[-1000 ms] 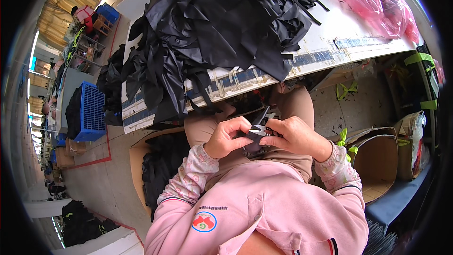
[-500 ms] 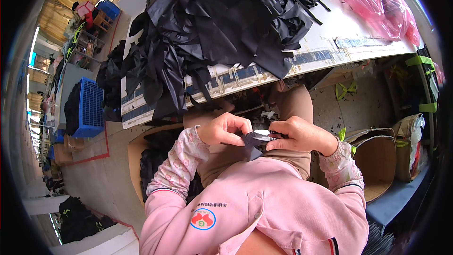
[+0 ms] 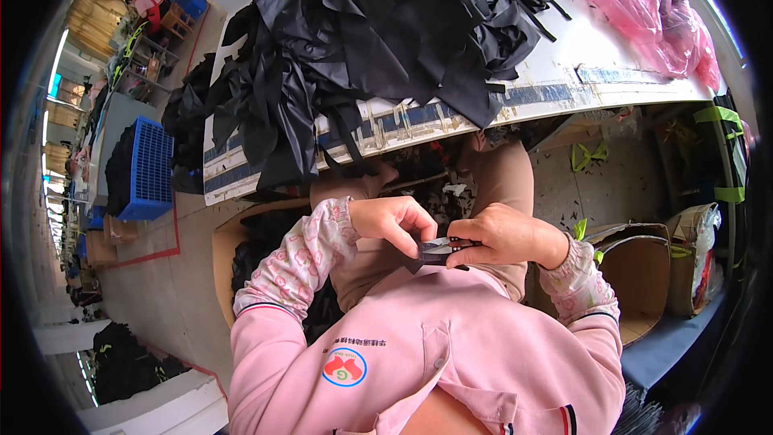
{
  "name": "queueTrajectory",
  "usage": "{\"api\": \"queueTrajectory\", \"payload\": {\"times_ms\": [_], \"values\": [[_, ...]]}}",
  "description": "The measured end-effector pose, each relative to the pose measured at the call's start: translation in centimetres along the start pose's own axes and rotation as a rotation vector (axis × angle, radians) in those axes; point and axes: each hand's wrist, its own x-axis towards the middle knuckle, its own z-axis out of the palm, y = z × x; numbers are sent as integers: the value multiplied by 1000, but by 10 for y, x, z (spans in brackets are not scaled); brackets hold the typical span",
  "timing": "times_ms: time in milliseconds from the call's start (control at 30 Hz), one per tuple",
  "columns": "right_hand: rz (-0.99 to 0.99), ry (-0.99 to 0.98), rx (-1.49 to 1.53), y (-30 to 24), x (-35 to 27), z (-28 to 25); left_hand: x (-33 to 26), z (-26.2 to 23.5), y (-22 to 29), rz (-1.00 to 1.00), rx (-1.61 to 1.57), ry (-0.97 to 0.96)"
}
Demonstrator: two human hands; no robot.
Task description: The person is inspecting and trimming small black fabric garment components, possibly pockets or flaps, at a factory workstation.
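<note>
Above my lap, my left hand (image 3: 394,224) pinches a small piece of black fabric (image 3: 412,263) between thumb and fingers. My right hand (image 3: 506,235) is closed around small thread snips (image 3: 439,248), whose metal blades point left and lie at the fabric, almost touching the left fingertips. Part of the fabric is hidden behind the fingers. Beyond my hands, a big heap of black fabric pieces (image 3: 386,32) covers much of the white table (image 3: 596,101), some strips hanging over its near edge.
Pink plastic sheeting (image 3: 636,8) lies at the table's far right. Open cardboard boxes stand on both sides of me, the right one (image 3: 636,274) beside a blue surface. A blue crate (image 3: 149,169) with black material stands on the left. Dark scraps litter the floor under the table.
My left hand has shifted slightly right and turned downward, bringing the fabric closer to the snips. The snips' blades now lie flatter across the fabric.
</note>
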Motion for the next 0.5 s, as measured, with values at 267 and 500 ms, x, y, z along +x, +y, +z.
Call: {"api": "queueTrajectory", "payload": {"times_ms": [267, 500], "values": [[-6, -30, 16, 2, 0, 2, 2, 2, -2, -37, 33, -10], [-12, -58, 50, 7, 3, 4, 6, -1, -7, -47, 100, -37]]}}
